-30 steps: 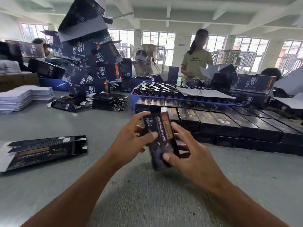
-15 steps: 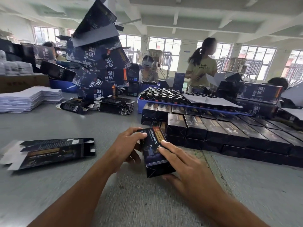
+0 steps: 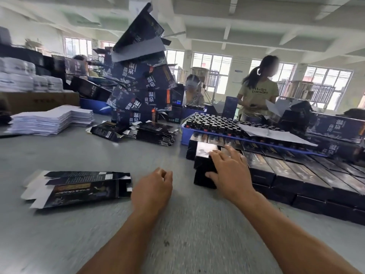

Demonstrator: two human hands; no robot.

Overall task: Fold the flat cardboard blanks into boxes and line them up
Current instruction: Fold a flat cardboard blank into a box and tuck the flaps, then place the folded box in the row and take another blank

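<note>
Bare table [image 3: 83, 230] lies open between the left hand [image 3: 152, 189] and the flat blanks [image 3: 79, 187]; stacked boxes [image 3: 296, 175] wall off everything beyond the right hand [image 3: 229, 169].

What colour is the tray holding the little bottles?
Blue: the tray shows best in the head view, behind the folded boxes.

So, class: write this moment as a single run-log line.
stage: lining up | right hand: fingers spread on folded box, at row end | left hand: empty, loosely curled | flat blank: on table, left
</note>
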